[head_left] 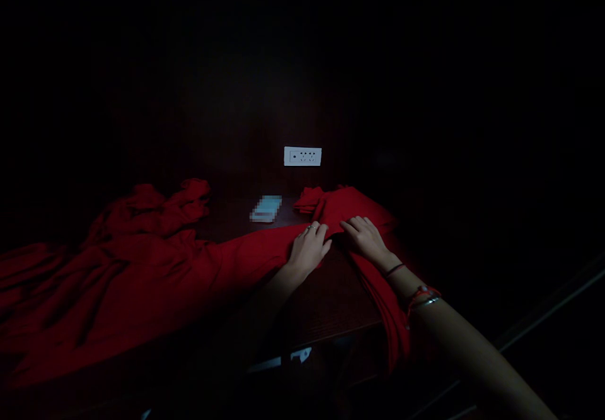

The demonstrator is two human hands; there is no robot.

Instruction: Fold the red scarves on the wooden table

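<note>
A long red cloth (142,268) lies across a dark wooden table (326,306), bunched at the left and folded at the back right. My left hand (309,246) rests on the cloth with its fingers curled over a fold, a ring on one finger. My right hand (363,237) lies flat on the folded part of the cloth, fingers stretched toward the left hand. The two hands almost touch. Bracelets sit on my right wrist. One end of the cloth hangs over the table's front edge under my right forearm.
A white wall socket (302,156) sits on the dark back wall. A small pale blue-white flat object (266,208) lies on the table behind the cloth. The surroundings are very dark; a pale fitting (293,357) shows below the table's front edge.
</note>
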